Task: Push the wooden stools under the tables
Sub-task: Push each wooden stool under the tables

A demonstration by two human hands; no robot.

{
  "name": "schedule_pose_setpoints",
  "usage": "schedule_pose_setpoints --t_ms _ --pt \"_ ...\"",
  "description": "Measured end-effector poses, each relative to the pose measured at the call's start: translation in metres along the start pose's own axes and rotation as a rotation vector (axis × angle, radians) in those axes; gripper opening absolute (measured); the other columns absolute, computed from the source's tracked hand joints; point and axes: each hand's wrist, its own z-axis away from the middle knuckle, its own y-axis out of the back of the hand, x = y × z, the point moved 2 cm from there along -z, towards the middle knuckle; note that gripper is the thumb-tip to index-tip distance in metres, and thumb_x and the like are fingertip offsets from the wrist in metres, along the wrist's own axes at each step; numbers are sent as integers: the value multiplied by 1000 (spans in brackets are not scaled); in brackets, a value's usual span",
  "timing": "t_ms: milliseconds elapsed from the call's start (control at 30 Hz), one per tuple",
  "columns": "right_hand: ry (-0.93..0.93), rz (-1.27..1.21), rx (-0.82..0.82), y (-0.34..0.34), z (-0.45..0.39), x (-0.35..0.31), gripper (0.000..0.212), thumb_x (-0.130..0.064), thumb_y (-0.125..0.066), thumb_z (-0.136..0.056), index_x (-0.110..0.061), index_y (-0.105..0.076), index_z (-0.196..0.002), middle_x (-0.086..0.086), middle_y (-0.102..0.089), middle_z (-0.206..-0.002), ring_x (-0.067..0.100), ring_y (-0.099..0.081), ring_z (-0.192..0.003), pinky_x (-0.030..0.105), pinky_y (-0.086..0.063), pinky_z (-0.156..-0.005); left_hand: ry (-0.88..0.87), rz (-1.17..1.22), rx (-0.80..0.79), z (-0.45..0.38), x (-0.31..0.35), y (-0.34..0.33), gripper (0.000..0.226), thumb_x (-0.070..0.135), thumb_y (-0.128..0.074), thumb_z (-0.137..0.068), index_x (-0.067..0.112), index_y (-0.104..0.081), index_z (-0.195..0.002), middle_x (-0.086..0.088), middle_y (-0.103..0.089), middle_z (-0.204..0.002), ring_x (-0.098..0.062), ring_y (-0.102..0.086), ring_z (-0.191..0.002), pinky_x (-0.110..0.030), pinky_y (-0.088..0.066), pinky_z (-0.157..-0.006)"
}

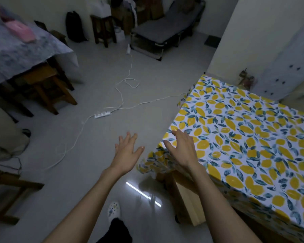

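My left hand [127,151] hovers open over the grey floor, holding nothing. My right hand [181,148] is open too, its fingers spread above the near corner of the lemon-print table [244,137]. A light wooden stool [186,197] sits partly under that table's edge, below my right forearm. A brown wooden stool [47,88] stands tucked under the grey-clothed table [21,50] at the left. Another dark stool [103,28] stands at the back wall. A further wooden stool or frame [9,192] shows at the lower left edge.
A white power strip [102,114] and its long cables trail across the middle of the floor. A grey folding cot [165,27] stands at the back. A black bag [75,27] leans on the far wall. My white shoe [113,211] is below.
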Motion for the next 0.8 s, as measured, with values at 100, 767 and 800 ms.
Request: schedule_pose_setpoints --t_ms 100,767,800 --pt "-42 5 28 -8 -41 -33 55 -49 -51 -93 -15 -46 -137 10 -46 -145 32 -29 -141 51 -22 -115 -33 -20 -45 -41 -13 41 59 41 -40 -98 23 -20 -150 -6 -2 -161 -31 9 -146 -46 6 -116" --pt "-265 29 285 68 -387 -4 40 -40 -56 -89 -17 -56 -121 4 -62 -117 29 -50 -118 45 -37 -100 -303 28 -202 -447 80 106 70 47 -36 -97 20 -2 -152 0 -2 -161 -24 9 -147 -37 0 -120" --pt "-263 36 281 78 -412 3 43 -42 -53 -88 -17 -56 -122 4 -62 -118 29 -51 -118 44 -37 -100 -314 35 -207 -469 93 106 71 47 -36 -97 21 0 -152 0 -1 -161 -23 10 -147 -36 0 -120"
